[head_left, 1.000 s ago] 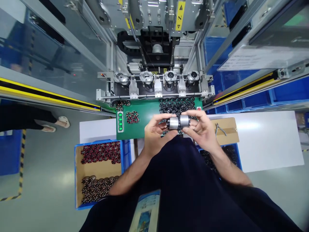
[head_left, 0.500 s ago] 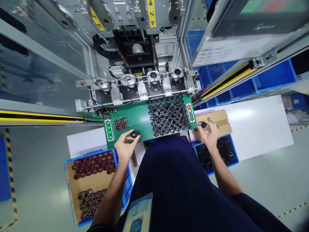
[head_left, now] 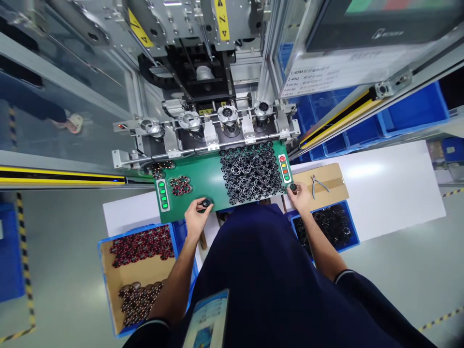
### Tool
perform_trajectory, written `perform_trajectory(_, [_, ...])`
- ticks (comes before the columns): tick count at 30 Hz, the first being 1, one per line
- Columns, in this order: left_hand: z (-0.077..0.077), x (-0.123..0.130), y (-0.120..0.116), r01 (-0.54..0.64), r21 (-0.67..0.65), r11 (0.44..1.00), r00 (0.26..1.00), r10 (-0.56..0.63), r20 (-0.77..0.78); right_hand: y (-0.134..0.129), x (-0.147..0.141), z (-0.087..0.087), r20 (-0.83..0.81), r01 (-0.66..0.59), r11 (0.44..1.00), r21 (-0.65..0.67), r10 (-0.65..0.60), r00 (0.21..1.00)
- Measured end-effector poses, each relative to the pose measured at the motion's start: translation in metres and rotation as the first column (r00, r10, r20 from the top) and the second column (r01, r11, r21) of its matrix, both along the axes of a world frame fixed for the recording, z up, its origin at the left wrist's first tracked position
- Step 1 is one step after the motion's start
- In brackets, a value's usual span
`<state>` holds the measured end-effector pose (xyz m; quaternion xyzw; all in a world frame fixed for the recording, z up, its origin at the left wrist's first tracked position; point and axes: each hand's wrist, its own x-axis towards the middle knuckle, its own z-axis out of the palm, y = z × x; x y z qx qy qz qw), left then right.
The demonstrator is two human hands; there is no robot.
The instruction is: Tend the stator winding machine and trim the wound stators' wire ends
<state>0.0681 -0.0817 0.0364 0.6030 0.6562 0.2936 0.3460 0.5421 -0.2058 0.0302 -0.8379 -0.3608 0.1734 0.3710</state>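
My left hand (head_left: 195, 217) pinches a small black ring-shaped part (head_left: 207, 203) between thumb and fingers, at the front edge of the green work plate (head_left: 203, 175). In my right hand (head_left: 301, 198) is a similar black part (head_left: 293, 187), held at the plate's right front corner, just below the panel of coloured buttons (head_left: 284, 169). Between the hands lies a dense spread of black and silver rings (head_left: 250, 171). A few red-and-black wound cores (head_left: 181, 185) sit on the plate left of them.
Behind the plate stands a machine with a row of metal fixtures (head_left: 229, 115). A blue bin of wound cores (head_left: 100, 270) is at left, a blue bin of black parts (head_left: 353, 227) at right. Pliers (head_left: 319, 184) lie on cardboard (head_left: 335, 174). Yellow-edged bars (head_left: 61, 175) flank the station.
My right hand has moved left with its black part, from over the cardboard to the plate's corner, uncovering the pliers. My left hand has shifted slightly right, still holding its part.
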Motion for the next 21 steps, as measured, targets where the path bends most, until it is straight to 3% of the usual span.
perform_trajectory(4, [0.005,-0.003,-0.001,-0.030,0.022,0.999,0.999,0.029,0.043,-0.001,0.005,0.008,0.003,0.050,0.998,0.038,-0.050,0.999])
perform_trajectory(11, [0.015,-0.004,0.000,-0.090,0.055,0.994,0.995,0.087,0.049,-0.008,0.002,0.026,0.078,0.020,0.997,0.068,-0.025,0.997])
perform_trajectory(21, [0.012,0.008,-0.001,-0.032,0.079,0.996,0.987,0.044,-0.156,-0.006,-0.016,0.007,0.147,0.096,0.995,0.012,-0.096,0.984])
